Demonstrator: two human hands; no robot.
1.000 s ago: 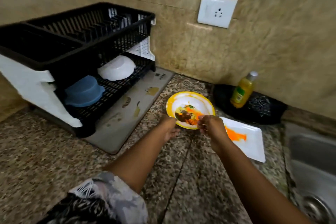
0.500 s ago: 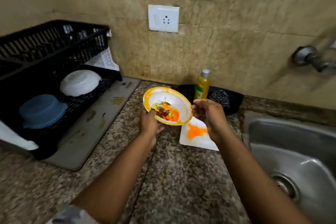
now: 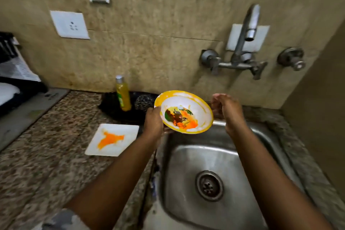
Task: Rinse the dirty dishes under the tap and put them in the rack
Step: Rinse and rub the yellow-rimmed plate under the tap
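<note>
A yellow-rimmed white bowl (image 3: 194, 103) smeared with orange, green and brown food hangs tilted over the back left corner of the steel sink (image 3: 214, 157). My left hand (image 3: 154, 123) grips its left rim. My right hand (image 3: 228, 112) is just right of the bowl with fingers loosely curled, holding nothing. The tap (image 3: 250, 24) on the wall above the sink has no water coming out. A square white plate (image 3: 128, 144) with an orange smear lies on the counter left of the sink. Only the black rack's (image 3: 16, 85) right end shows at the far left.
A yellow soap bottle (image 3: 123, 93) and a steel scrubber (image 3: 143, 101) sit on a black tray by the wall behind the plate. Two tap handles (image 3: 291, 59) stick out of the wall. A grey mat (image 3: 28, 112) lies under the rack. The wall closes in on the sink's right.
The bowl has travelled right from above the counter to above the sink, held by my left hand. My right hand has come off its rim. The view has swung right, bringing in the tap.
</note>
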